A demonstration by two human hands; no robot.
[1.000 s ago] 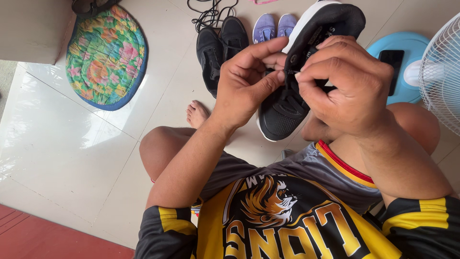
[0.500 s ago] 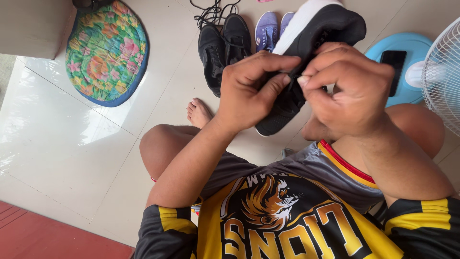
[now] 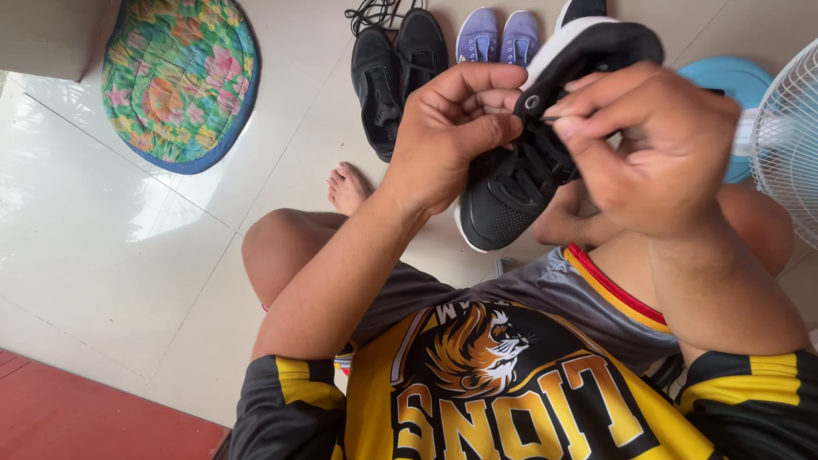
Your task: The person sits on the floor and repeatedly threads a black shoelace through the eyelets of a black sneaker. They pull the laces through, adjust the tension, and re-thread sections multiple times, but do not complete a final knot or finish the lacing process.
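Loads of bare tile floor (image 3: 111, 255) is left open on the left; ahead, passage is blocked by black shoes (image 3: 396, 77), purple shoes (image 3: 498, 36) and a fan (image 3: 788, 128).

Bright daylight filled the scene; glare sheened the pale floor tiles (image 3: 102, 213) at left. The right hand (image 3: 656, 145) was slightly motion-blurred, shadows soft.

Black sneaker (image 3: 520, 183): matt mesh cloth upper, woven cloth laces, smooth white sole that looks like rubber, one shiny metal eyelet (image 3: 533, 103). Floor (image 3: 102, 247): glossy, smooth pale tiles that mirror the light. Round mat (image 3: 179, 77): quilted floral cloth. Fan (image 3: 788, 128): white grille, probably plastic. Jersey (image 3: 511, 400): smooth synthetic cloth.
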